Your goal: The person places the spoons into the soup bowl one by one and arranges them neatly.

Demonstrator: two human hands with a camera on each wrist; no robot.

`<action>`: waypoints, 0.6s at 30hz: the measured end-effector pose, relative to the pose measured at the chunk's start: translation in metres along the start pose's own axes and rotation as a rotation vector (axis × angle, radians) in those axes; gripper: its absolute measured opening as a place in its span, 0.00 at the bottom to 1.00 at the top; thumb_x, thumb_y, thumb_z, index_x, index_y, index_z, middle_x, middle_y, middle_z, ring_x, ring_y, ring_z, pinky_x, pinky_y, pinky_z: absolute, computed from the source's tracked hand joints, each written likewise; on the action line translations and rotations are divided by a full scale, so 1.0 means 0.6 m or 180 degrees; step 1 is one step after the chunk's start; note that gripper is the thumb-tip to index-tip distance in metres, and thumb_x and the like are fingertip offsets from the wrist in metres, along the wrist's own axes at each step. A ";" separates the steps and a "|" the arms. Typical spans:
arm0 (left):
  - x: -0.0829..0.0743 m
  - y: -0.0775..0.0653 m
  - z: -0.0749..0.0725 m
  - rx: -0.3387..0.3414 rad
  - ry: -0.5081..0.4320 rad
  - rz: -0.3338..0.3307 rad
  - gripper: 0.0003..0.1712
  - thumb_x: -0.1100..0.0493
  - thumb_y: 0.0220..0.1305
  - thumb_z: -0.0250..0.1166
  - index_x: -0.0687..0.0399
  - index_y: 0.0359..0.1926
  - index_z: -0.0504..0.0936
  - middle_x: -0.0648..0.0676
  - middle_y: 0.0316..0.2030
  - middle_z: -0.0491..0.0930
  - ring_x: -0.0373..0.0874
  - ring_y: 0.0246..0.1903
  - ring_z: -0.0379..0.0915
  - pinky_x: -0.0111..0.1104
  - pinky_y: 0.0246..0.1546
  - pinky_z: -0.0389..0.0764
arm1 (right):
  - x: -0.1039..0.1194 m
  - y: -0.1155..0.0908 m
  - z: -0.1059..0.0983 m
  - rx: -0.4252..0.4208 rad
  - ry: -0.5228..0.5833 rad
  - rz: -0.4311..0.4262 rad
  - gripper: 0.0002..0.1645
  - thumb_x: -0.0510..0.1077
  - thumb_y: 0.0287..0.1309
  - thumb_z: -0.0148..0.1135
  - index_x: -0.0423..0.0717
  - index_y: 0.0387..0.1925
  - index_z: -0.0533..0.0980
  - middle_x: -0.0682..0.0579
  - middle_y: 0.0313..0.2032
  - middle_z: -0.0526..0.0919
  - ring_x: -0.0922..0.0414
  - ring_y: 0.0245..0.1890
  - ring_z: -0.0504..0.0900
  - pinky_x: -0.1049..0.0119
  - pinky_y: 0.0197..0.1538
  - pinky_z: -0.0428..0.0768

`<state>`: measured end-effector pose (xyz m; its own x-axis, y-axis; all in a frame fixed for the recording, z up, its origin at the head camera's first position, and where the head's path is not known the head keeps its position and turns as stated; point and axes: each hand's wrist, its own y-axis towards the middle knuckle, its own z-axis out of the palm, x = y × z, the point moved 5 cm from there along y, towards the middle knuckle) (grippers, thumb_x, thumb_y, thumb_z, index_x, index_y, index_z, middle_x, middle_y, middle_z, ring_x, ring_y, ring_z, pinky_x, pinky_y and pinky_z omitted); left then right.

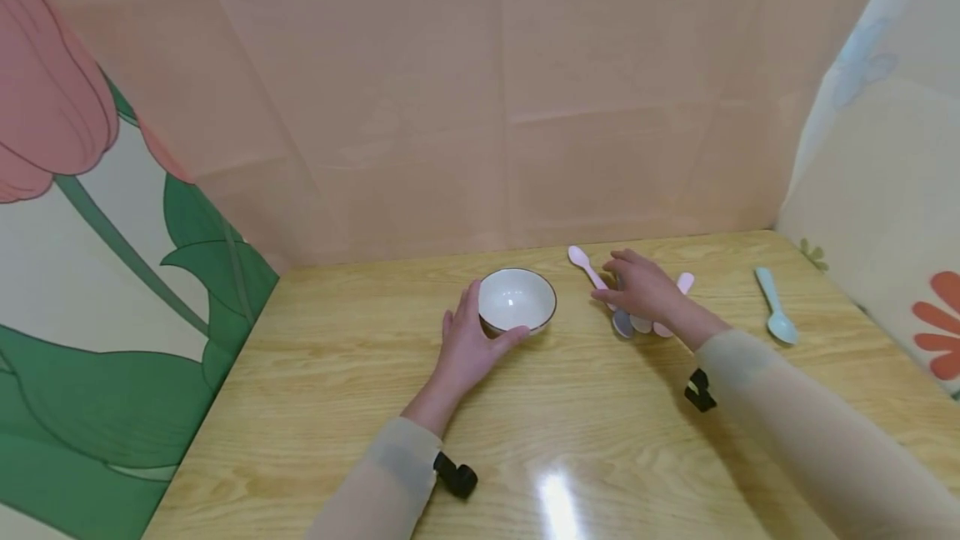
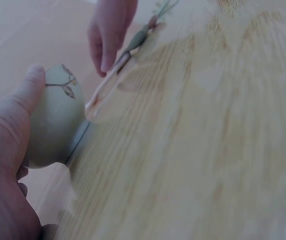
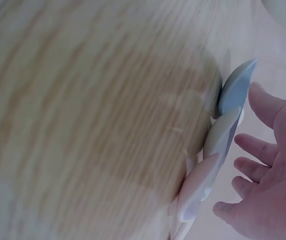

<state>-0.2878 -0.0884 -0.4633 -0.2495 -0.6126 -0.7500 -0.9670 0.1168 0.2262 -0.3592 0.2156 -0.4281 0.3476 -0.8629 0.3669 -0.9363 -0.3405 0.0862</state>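
Observation:
My left hand [image 1: 467, 347] holds a white bowl [image 1: 517, 300] with a dark rim, its thumb along the near edge and its fingers at the left side. The left wrist view shows a leafy sprig painted on the outside of the bowl [image 2: 57, 125]. To the right, my right hand [image 1: 640, 286] hovers over a group of spoons, fingers spread and slightly bent. Below it lie a grey-blue spoon [image 3: 237, 87], a cream spoon [image 3: 222, 132] and a pink spoon [image 3: 199, 187], their handles partly hidden. A lilac-pink spoon [image 1: 579, 257] points away toward the back.
A light blue spoon [image 1: 782, 327] lies apart at the right of the wooden table [image 1: 337, 407]. A plain pinkish cloth [image 1: 390, 107] hangs along the back edge. Flower-printed sheets flank both sides. Each sleeve carries a small black device [image 1: 456, 476] at the wrist.

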 end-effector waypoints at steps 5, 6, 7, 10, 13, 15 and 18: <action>0.001 0.001 0.002 -0.0005 0.0012 0.0007 0.67 0.30 0.62 0.80 0.52 0.88 0.53 0.58 0.82 0.64 0.56 0.79 0.64 0.59 0.84 0.40 | -0.003 0.001 0.003 -0.0034 0.0013 -0.0037 0.38 0.53 0.73 0.74 0.26 0.69 0.77 0.21 0.75 0.66 0.23 0.75 0.64 0.28 0.76 0.65; 0.002 0.001 0.002 -0.0006 0.0013 0.0006 0.67 0.30 0.62 0.80 0.51 0.88 0.53 0.58 0.82 0.64 0.56 0.79 0.64 0.59 0.84 0.40 | -0.004 0.002 0.005 -0.0040 0.0003 -0.0050 0.38 0.53 0.73 0.74 0.27 0.69 0.77 0.21 0.75 0.66 0.22 0.76 0.63 0.28 0.76 0.64; 0.001 0.001 0.002 -0.0003 0.0007 0.0007 0.68 0.30 0.62 0.80 0.52 0.88 0.53 0.58 0.82 0.64 0.56 0.79 0.64 0.59 0.84 0.40 | -0.005 0.003 0.006 -0.0044 -0.0009 -0.0065 0.38 0.53 0.73 0.74 0.27 0.68 0.77 0.21 0.75 0.66 0.22 0.76 0.63 0.27 0.76 0.64; 0.001 0.002 0.002 -0.0004 -0.0020 0.0016 0.67 0.30 0.62 0.80 0.53 0.87 0.53 0.59 0.81 0.65 0.56 0.78 0.64 0.60 0.84 0.40 | -0.010 0.006 0.010 -0.0018 0.0002 -0.0053 0.37 0.53 0.74 0.74 0.29 0.68 0.78 0.21 0.76 0.65 0.21 0.78 0.59 0.27 0.77 0.61; 0.001 0.002 0.002 0.0003 -0.0023 0.0016 0.68 0.29 0.62 0.79 0.53 0.87 0.54 0.60 0.80 0.65 0.57 0.78 0.65 0.60 0.84 0.40 | -0.013 0.009 0.012 0.0000 0.0010 -0.0048 0.35 0.53 0.73 0.73 0.30 0.67 0.79 0.22 0.77 0.65 0.21 0.79 0.56 0.26 0.78 0.59; 0.002 0.003 0.002 0.0011 -0.0006 0.0003 0.68 0.28 0.61 0.79 0.52 0.87 0.53 0.60 0.80 0.66 0.57 0.78 0.65 0.59 0.84 0.40 | -0.013 0.011 0.014 0.0019 0.0015 -0.0041 0.35 0.53 0.73 0.73 0.31 0.68 0.80 0.23 0.77 0.65 0.22 0.80 0.55 0.27 0.78 0.58; 0.002 0.002 0.002 0.0019 -0.0006 -0.0008 0.68 0.29 0.61 0.80 0.52 0.88 0.53 0.59 0.80 0.66 0.57 0.78 0.65 0.59 0.84 0.39 | -0.009 0.013 0.016 0.0012 -0.0020 -0.0088 0.34 0.52 0.73 0.74 0.30 0.66 0.81 0.23 0.76 0.66 0.22 0.79 0.56 0.28 0.79 0.58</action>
<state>-0.2893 -0.0879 -0.4647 -0.2470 -0.6114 -0.7518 -0.9680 0.1200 0.2205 -0.3677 0.2137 -0.4383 0.3736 -0.8554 0.3587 -0.9261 -0.3656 0.0927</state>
